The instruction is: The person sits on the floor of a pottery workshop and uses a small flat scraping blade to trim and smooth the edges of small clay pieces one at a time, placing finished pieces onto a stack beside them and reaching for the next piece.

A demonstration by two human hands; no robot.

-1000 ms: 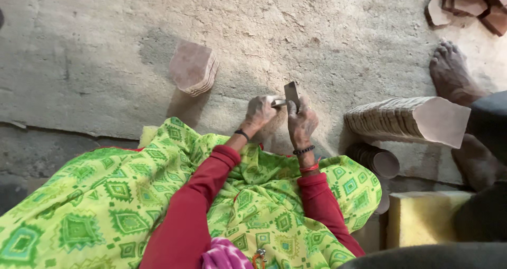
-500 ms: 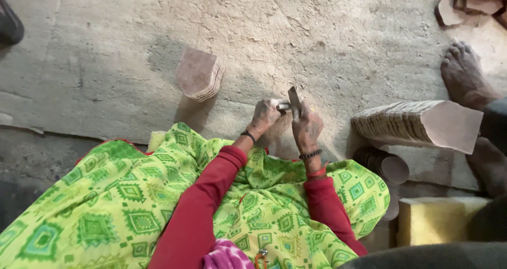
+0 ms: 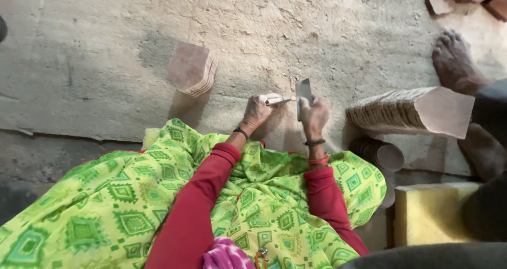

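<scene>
Blade (image 3: 303, 92) up front, a flat grey piece standing nearly upright in the right hand (image 3: 315, 118), which grips it closed, and just to its left the left hand (image 3: 257, 110) pinches a thin pale strip (image 3: 280, 100) whose long axis points sideways at the blade, its tip almost touching. Both hands hover over the concrete floor (image 3: 105, 63) beyond the green patterned lap (image 3: 158, 205); the blade's lower end is hidden in the fist, and the leaf stack (image 3: 193, 68) lies well off left, the long stack (image 3: 412, 110) nearer on the right

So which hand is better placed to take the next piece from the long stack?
Probably the right hand: the long stack lies beside it, though it holds a flat blade. The left hand is farther.
</scene>
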